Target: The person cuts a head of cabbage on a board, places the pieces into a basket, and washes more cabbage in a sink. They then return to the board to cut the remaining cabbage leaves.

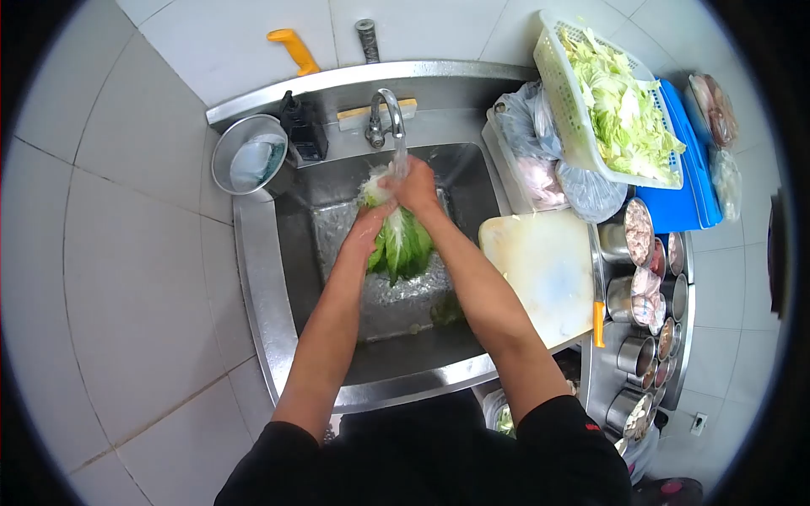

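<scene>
Here, leafy vegetable [400,243], vivid green, white-ribbed, pale at base

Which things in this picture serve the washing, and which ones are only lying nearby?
In use: left hand; right hand; green-white leafy vegetable; curved chrome tap; rectangular steel sink.
Apparently idle: white rectangular cutting board; white plastic basket; black pump bottle.

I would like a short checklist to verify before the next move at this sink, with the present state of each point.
1. Faucet running: ok, water falls at the right hand.
2. Lettuce over the sink: ok, left hand holds it.
3. Orange-handled knife away from hands: ok, beside the cutting board.
4. Lettuce fully clean: cannot tell.
5. Plenty of room in white basket: not ok, leaves heap it.
</scene>
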### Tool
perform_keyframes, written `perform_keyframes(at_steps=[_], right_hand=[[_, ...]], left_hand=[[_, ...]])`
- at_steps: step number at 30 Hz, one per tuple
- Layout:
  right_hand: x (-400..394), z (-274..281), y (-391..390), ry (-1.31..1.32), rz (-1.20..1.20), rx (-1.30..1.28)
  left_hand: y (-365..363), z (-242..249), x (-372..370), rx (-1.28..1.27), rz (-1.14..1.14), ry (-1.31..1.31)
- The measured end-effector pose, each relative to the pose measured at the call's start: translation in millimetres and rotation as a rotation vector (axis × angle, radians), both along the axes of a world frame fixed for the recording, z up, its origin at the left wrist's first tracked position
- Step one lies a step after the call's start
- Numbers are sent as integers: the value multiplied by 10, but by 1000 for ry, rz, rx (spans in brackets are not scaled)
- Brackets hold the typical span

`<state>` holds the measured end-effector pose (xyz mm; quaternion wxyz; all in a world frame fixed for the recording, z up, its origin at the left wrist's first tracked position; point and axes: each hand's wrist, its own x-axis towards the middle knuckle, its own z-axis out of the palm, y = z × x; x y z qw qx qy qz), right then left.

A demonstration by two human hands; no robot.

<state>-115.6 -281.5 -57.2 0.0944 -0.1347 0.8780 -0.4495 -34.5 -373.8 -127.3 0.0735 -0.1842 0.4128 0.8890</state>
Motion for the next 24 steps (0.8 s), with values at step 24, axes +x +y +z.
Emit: perform_keyframes(at_steps=[24], right_hand=[[209,-103,189,175,167,-46]], left_hand=[[-189,534,-177,-1056,362,143]])
